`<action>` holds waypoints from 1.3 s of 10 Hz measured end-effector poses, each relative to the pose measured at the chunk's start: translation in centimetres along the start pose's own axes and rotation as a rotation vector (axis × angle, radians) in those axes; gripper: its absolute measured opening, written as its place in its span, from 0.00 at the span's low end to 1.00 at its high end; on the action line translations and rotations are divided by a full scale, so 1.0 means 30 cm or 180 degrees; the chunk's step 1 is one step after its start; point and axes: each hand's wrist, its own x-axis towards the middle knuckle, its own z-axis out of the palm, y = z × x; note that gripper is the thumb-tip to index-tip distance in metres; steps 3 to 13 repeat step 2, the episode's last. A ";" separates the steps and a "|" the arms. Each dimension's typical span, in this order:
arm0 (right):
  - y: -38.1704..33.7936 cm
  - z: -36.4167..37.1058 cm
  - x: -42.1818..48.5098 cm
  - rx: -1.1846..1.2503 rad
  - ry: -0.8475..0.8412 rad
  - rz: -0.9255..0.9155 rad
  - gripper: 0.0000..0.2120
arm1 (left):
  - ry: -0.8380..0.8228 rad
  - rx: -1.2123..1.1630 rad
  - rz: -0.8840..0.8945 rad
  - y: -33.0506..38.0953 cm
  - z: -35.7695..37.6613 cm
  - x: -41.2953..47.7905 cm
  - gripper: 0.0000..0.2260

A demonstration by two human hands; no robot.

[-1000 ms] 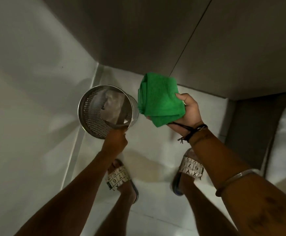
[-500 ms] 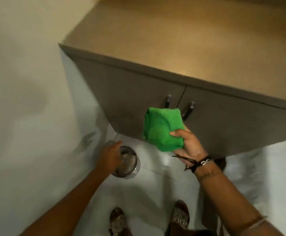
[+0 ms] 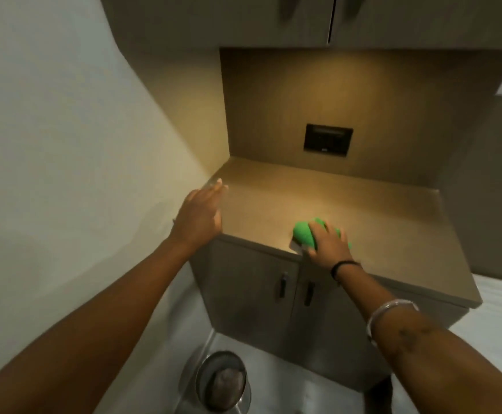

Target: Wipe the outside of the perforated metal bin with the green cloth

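Observation:
The perforated metal bin (image 3: pixel 223 380) stands upright on the white floor at the bottom of the view, by the foot of the cabinet, with neither hand on it. My right hand (image 3: pixel 329 246) lies on top of the bunched green cloth (image 3: pixel 303 233) and holds it against the brown counter near its front edge. My left hand (image 3: pixel 199 216) hovers flat and empty over the counter's left corner, fingers stretched forward.
The brown counter (image 3: pixel 348 204) tops a grey cabinet (image 3: pixel 249 294) with two dark door handles. A pale wall runs along the left. A dark panel (image 3: pixel 328 140) is set in the back wall, and upper cabinets hang above.
The view has risen from the floor to the counter. My left hand let go of the bin, which now stands on the floor. My right hand brought the green cloth down onto the counter.

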 end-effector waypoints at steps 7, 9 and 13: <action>-0.057 -0.083 -0.002 -0.0482 0.0256 -0.1059 0.34 | 0.0308 0.0294 0.0049 0.008 -0.192 0.087 0.29; -0.057 -0.083 -0.002 -0.0482 0.0256 -0.1059 0.34 | 0.0308 0.0294 0.0049 0.008 -0.192 0.087 0.29; -0.057 -0.083 -0.002 -0.0482 0.0256 -0.1059 0.34 | 0.0308 0.0294 0.0049 0.008 -0.192 0.087 0.29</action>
